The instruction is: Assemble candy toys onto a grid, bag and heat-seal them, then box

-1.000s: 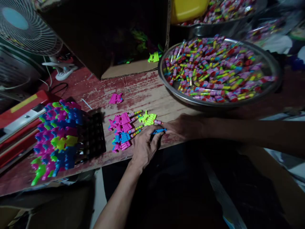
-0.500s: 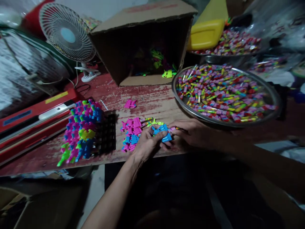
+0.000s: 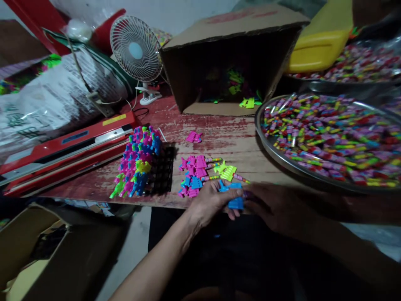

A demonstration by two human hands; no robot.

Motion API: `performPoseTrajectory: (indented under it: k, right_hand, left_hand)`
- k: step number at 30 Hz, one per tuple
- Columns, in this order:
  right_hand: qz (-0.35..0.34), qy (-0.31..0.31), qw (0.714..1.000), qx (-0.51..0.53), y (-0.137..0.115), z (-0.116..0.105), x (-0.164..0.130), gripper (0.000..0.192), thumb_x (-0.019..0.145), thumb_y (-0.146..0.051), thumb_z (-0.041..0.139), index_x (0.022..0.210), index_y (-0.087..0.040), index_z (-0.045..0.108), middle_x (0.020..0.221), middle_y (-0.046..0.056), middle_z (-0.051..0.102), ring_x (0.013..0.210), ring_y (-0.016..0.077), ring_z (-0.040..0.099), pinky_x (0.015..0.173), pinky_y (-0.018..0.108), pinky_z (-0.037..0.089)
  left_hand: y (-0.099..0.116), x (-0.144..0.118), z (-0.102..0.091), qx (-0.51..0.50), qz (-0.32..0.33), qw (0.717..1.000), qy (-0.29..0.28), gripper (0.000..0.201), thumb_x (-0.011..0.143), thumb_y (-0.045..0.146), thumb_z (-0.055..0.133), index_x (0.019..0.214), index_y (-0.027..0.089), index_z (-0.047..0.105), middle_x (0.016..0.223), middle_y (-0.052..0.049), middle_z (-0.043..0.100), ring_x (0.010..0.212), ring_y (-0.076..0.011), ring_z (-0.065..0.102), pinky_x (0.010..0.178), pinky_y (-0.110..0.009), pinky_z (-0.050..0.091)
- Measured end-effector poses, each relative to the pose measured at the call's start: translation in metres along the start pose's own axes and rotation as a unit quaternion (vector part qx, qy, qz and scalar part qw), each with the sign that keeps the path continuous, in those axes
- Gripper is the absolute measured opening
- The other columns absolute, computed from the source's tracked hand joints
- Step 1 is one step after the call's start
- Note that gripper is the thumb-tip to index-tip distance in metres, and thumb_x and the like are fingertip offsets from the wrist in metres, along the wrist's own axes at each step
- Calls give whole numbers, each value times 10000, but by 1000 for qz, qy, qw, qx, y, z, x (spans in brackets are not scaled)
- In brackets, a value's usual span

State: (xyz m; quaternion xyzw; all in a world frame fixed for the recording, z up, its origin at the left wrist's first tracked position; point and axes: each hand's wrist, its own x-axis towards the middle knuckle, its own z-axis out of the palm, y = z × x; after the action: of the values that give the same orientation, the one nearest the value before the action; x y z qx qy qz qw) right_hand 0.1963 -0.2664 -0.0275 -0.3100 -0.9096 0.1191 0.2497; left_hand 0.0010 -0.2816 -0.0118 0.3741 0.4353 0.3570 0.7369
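Red worn table point(image 3: 219, 133) | near edge: both hands point(image 3: 216, 202) pinch blue toy point(image 3: 233, 196)

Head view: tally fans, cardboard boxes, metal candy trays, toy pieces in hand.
Fan: 1
Cardboard boxes: 2
Metal candy trays: 2
Blue toy piece in the left hand: 1
Total: 6

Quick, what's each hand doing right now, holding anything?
Left hand: closed on the blue plastic toy.
Right hand: at the same toy's right end; grip cannot be told.
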Motion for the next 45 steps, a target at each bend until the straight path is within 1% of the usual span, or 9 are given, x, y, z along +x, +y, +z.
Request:
performPoseTrajectory:
  k: [6, 10, 15, 17, 21, 26, 31, 40, 45]
  right_hand:
    - [-58, 12, 996, -70, -4, 18, -7, 255, 966, -228, 419, 991, -203, 671, 937, 76, 693, 896, 229, 631, 837, 404, 500]
    - [-52, 31, 994, -90, -2, 34, 0, 272, 956, -169, 415, 986, -177, 686, 878, 79, 693, 854, 223, 647, 810, 394, 525]
    - [-10, 87, 994, -71, -4, 48, 5, 306, 978, -164, 366, 940, -166, 670, 901, 81, 709, 880, 196, 674, 760, 315, 568]
    - [39, 126, 989, -62, -5, 50, 3, 250, 982, -210, 397, 1010, -169, 642, 967, 85, 704, 904, 194, 675, 790, 316, 569]
    - [112, 140, 983, -42, -3, 43, 2, 192, 978, -253, 424, 964, -187, 604, 857, 62, 677, 784, 179, 669, 723, 298, 557]
    - [188, 133, 968, -97, 7, 24, 4, 190, 956, -295, 445, 877, -202, 590, 795, 57, 686, 699, 197, 668, 606, 302, 535]
    - [187, 119, 972, -71, 3, 32, 3, 186, 944, -288, 458, 910, -189, 612, 839, 67, 715, 721, 205, 694, 629, 309, 560]
    - [105, 98, 988, -56, -12, 58, 31, 175, 961, -264, 465, 996, -190, 620, 904, 76, 673, 885, 211, 661, 770, 331, 552]
    - [181, 102, 967, -146, 3, 49, 21, 199, 958, -250, 424, 960, -191, 614, 928, 87, 640, 819, 221, 641, 716, 356, 536]
  left_hand:
    - [-3, -17, -2, 112, -26, 993, 40, 387, 741, 486, 711, 826, 148, 542, 560, 22, 582, 394, -89, 522, 334, -157, 407]
    - [2, -24, -13, 182, 38, 971, 154, 385, 829, 466, 628, 1084, 193, 534, 707, 5, 654, 488, -121, 589, 413, -210, 480]
    - [7, -35, -48, 441, 249, 771, 385, 273, 930, 367, 498, 1136, 205, 579, 1005, -67, 681, 889, -180, 647, 783, -301, 544]
    - [-4, -33, -61, 529, 271, 710, 378, 387, 891, 393, 562, 1215, 183, 537, 1176, -112, 631, 1115, -254, 576, 945, -404, 500]
    - [-33, -20, -74, 662, 237, 650, 287, 624, 872, 414, 582, 1423, 205, 376, 1507, -143, 356, 1421, -366, 241, 1115, -566, 310]
    - [-35, -13, -77, 692, 197, 644, 260, 545, 916, 331, 484, 1433, 181, 398, 1540, -146, 297, 1427, -381, 222, 1120, -563, 305]
    - [-24, 0, -79, 684, 181, 632, 315, 524, 905, 300, 481, 1414, 182, 434, 1537, -161, 294, 1418, -432, 202, 1072, -601, 334]
    - [-29, 11, -85, 680, 288, 589, 329, 593, 849, 137, 438, 1429, 125, 319, 1461, -182, 404, 1444, -353, 199, 1121, -599, 299]
    - [-27, -9, -79, 713, 288, 566, 296, 695, 765, 80, 428, 1440, 109, 264, 1472, -189, 387, 1456, -363, 135, 1128, -619, 277]
